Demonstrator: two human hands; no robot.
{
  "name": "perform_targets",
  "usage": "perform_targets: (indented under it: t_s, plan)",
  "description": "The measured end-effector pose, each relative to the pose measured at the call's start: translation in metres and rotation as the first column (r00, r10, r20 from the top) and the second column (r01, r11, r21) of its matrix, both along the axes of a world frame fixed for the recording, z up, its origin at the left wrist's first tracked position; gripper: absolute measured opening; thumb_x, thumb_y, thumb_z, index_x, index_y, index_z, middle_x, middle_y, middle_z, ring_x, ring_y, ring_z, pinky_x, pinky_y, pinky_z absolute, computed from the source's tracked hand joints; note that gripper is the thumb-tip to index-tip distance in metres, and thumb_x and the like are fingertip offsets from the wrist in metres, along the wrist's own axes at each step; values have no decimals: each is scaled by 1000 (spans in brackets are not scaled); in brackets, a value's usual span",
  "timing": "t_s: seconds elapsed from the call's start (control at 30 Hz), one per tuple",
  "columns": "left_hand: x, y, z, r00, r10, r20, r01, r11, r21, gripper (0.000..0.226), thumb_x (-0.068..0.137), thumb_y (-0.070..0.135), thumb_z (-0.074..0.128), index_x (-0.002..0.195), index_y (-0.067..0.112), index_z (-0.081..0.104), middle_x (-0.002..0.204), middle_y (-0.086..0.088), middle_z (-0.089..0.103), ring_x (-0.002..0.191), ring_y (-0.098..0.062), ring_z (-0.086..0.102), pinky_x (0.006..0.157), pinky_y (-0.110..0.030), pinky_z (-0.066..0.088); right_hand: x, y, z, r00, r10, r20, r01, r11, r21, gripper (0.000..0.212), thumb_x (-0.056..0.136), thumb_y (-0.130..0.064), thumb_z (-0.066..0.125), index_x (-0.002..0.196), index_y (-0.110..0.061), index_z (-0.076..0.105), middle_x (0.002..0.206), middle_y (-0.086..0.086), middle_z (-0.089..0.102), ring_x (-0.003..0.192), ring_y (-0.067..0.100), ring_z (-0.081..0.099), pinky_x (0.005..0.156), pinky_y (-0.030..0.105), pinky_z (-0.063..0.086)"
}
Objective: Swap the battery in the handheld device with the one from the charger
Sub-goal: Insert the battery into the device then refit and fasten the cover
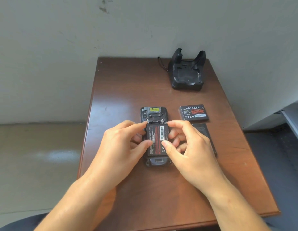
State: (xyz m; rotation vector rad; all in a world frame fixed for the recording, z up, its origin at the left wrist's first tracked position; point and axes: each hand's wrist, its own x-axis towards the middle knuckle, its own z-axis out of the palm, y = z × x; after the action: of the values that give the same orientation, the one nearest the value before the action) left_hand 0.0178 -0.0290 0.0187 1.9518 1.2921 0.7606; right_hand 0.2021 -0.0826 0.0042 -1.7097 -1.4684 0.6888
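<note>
The black handheld device [153, 112] lies face down in the middle of the brown table [128, 90], its back cover off. A black battery with red print and a barcode label [156, 139] sits in its open bay. My left hand [123, 144] grips the battery's left edge with thumb and forefinger. On the opposite edge my right hand [189, 144] pinches it the same way. A second battery with a red label [194, 112] lies loose to the right of the device. The black charger cradle [187, 72] stands at the back right, its slot vacant.
A black textured back cover [206, 135] lies on the table just right of the device, partly hidden by my right hand. A thin black cord [162, 64] trails from the charger. A grey shelf edge [291, 117] stands beyond the table's right side.
</note>
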Motion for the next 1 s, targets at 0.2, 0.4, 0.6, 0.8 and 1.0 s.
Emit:
perform_targets:
  t_s: [0.2, 0.4, 0.6, 0.8, 1.0]
  plan:
    - [1, -2, 5, 1000, -4, 13, 5, 1000, -15, 45, 86, 19, 73, 130, 22, 66, 94, 13, 69, 84, -5, 66, 76, -8, 50, -3, 1, 4, 998, -44, -54, 47, 996, 72, 36, 87, -16, 77, 118, -30, 65, 91, -9, 68, 83, 16, 67, 68, 29, 56]
    - [3, -3, 13, 993, 43, 113, -31, 993, -110, 48, 88, 19, 71, 134, 28, 62, 97, 12, 74, 82, -4, 71, 76, -10, 51, -7, 5, 13, 916, -73, -395, 82, 997, 7, 29, 87, -17, 76, 107, -33, 63, 83, -9, 68, 61, 9, 66, 49, 32, 54]
    - [0, -8, 21, 995, 64, 72, -46, 972, -231, 49, 81, 21, 77, 125, 39, 65, 88, 25, 76, 72, 4, 72, 67, -5, 48, -3, 5, 11, 920, -128, -371, 112, 992, -65, 18, 89, -11, 77, 98, -26, 71, 88, 6, 73, 47, 7, 60, 47, 21, 49]
    - [-4, -14, 27, 999, 33, 26, -22, 936, -350, 48, 75, 28, 82, 120, 38, 68, 81, 28, 74, 67, 2, 73, 63, -6, 49, -2, -1, 12, 912, -93, -400, 61, 994, -92, 34, 78, -16, 86, 111, -19, 77, 123, -10, 62, 74, 15, 71, 56, 23, 59]
    - [-14, -17, 31, 1000, 18, -6, -19, 937, -349, 47, 71, 31, 84, 115, 43, 70, 76, 17, 77, 66, 5, 71, 65, -4, 46, 7, -7, 14, 857, 9, -515, -96, 985, -143, 48, 66, -15, 92, 112, -15, 78, 124, -11, 65, 80, 7, 69, 74, 36, 63]
